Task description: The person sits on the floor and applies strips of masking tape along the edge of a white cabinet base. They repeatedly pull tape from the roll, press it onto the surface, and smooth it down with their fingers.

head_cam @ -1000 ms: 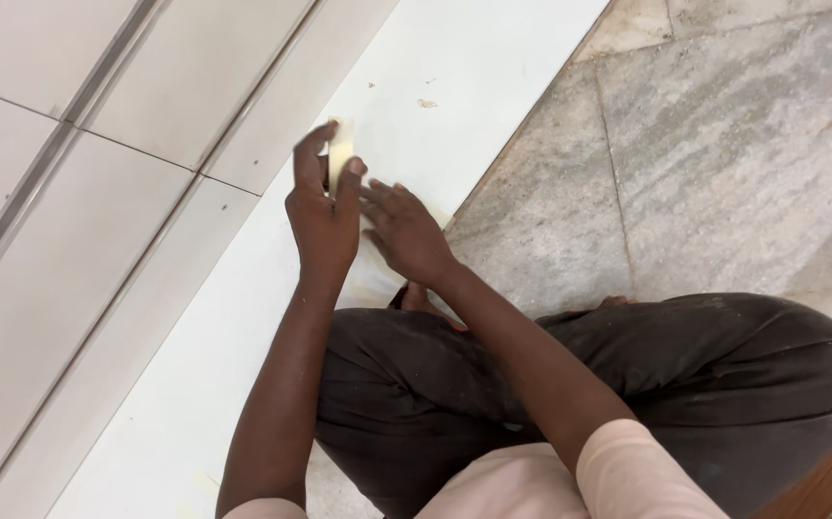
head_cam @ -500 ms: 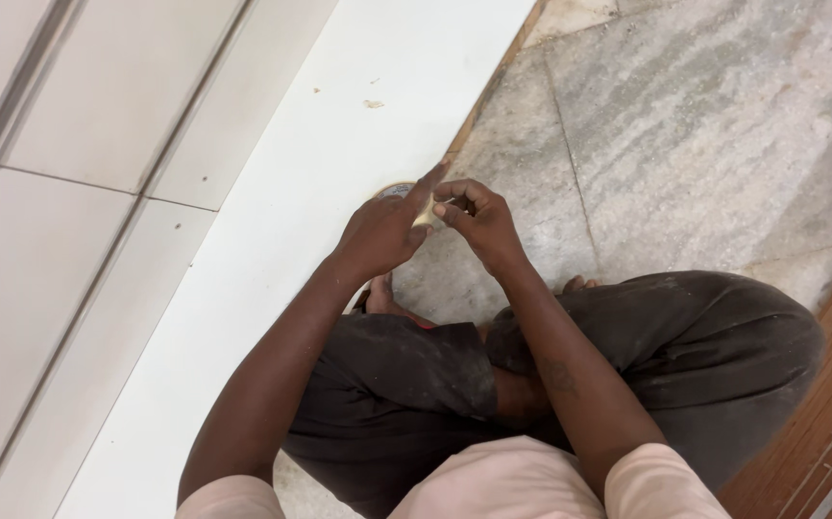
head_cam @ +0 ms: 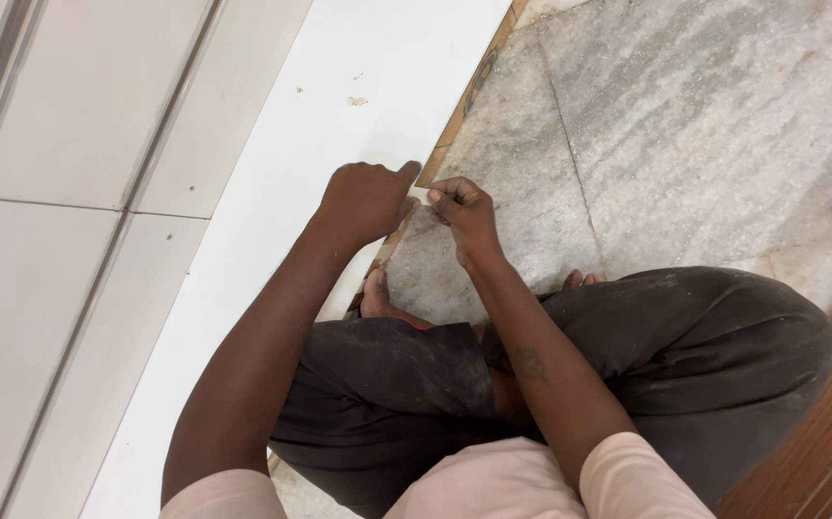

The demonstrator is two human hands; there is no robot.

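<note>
I sit cross-legged on a grey marble floor beside a long white board. My left hand is curled into a fist at the board's brown edge, thumb pointing right. My right hand meets it over the marble, fingertips pinched together. A small pale piece shows between the two hands and both seem to pinch it. Most of it is hidden by the fingers.
White wall panels with grooves lie left of the board. A small pale chip rests on the board farther up. My dark trousers and bare foot are below the hands. Brown wood fills the lower right corner.
My left hand, raised over the white board with the pale piece a second ago, has come down to the board's edge. The right hand joined it there, and the view shifted slightly.
</note>
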